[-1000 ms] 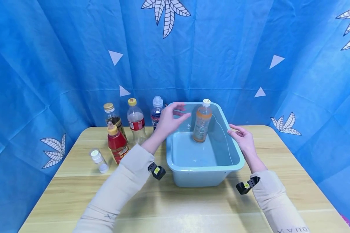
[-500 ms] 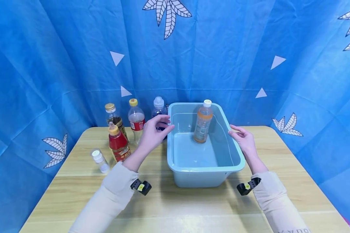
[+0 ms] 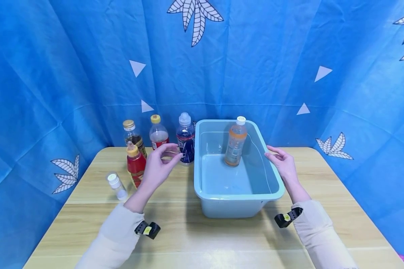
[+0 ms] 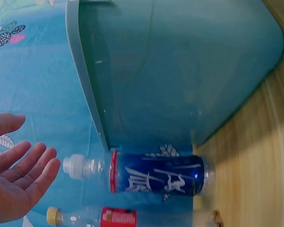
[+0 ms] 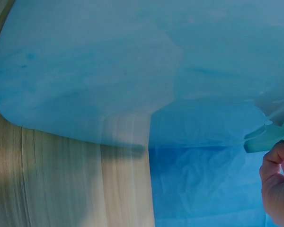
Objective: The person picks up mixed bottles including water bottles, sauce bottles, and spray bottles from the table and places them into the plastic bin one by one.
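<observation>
My left hand (image 3: 159, 166) hovers over the bottles with its fingers loosely bent, holding nothing. Just beyond its fingertips stands a clear bottle with a dark blue label (image 3: 186, 144), seen sideways in the left wrist view. A yellow-capped bottle with a red label (image 3: 159, 137) is partly hidden behind that hand. My right hand (image 3: 282, 164) pinches the right rim of a light blue plastic basin (image 3: 229, 207); the right wrist view catches the thumb (image 5: 279, 189) at the rim. Inside the basin, an orange-banded bottle with a white cap (image 3: 235, 145) stands slightly tilted.
Left of my left hand are a red sauce bottle (image 3: 135, 166), a gold-capped bottle of dark liquid (image 3: 134, 136) and a small clear container with a white lid (image 3: 117, 185). A blue curtain (image 3: 256, 74) hangs behind the wooden table (image 3: 205, 243).
My left hand has moved left and toward me, from above the basin's left rim to the bottles. The right hand stays at the rim; the bottle in the basin has not shifted.
</observation>
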Demonstrator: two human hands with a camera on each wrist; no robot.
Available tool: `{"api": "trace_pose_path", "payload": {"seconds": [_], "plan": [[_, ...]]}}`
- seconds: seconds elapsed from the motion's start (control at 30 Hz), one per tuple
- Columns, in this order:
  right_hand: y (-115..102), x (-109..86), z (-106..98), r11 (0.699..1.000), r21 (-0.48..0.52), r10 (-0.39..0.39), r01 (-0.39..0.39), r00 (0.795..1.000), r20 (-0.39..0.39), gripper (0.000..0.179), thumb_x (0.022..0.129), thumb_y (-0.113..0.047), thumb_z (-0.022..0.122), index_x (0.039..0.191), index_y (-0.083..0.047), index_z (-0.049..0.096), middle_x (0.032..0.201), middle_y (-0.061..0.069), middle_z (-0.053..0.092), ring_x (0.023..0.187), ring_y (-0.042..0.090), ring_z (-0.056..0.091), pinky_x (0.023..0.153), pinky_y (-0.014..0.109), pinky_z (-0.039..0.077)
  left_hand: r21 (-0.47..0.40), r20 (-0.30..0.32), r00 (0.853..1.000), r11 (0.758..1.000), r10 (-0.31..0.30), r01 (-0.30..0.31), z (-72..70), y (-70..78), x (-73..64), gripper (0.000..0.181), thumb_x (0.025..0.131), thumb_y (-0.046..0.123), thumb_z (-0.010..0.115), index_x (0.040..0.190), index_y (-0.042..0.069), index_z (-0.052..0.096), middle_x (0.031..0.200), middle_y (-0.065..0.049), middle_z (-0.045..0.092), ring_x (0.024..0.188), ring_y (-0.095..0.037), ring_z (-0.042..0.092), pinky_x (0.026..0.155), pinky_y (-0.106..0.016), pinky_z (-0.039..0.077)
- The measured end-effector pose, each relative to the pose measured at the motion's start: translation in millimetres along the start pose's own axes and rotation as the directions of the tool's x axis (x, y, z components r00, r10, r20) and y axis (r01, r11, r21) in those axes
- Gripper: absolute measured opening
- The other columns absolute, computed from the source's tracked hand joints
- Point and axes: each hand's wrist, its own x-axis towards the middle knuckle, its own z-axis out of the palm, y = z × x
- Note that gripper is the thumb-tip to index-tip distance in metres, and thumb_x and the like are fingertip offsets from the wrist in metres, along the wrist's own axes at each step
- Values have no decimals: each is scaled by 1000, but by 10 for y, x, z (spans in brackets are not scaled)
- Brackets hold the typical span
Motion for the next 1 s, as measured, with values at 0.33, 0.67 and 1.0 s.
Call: {"api": "trace_pose_path", "payload": {"seconds": [0.33, 0.67, 1.0], "plan": [[10, -1, -5, 1000, 16, -2, 2, 1000, -1, 46, 83, -23, 62, 122, 0, 51, 70, -14, 61, 65, 3, 58, 58, 18, 49, 92, -63, 998, 996, 15, -9, -229, -144, -188, 27, 80, 16, 66, 104, 4, 60, 91, -9, 63, 81, -17, 60, 65, -27, 51], [19, 4, 5, 999, 53, 4, -4, 1000, 1, 46, 84, -19, 62, 123, 2, 49, 68, -15, 61, 63, 2, 57, 56, 17, 48, 154, -114, 993, 986, -41, 59, -464, -375, -362, 30, 82, 20, 64, 105, 1, 59, 93, -13, 63, 82, -20, 58, 64, -14, 47], [1, -21, -4, 999, 44, 5, -6, 1000, 11, 46, 83, -24, 62, 122, -1, 51, 69, -13, 61, 64, 3, 58, 58, 18, 49, 236, -220, 975, 970, -3, 57, -699, -615, -505, 26, 79, 13, 67, 100, -2, 62, 89, -15, 65, 74, 3, 55, 59, -10, 46]]}}
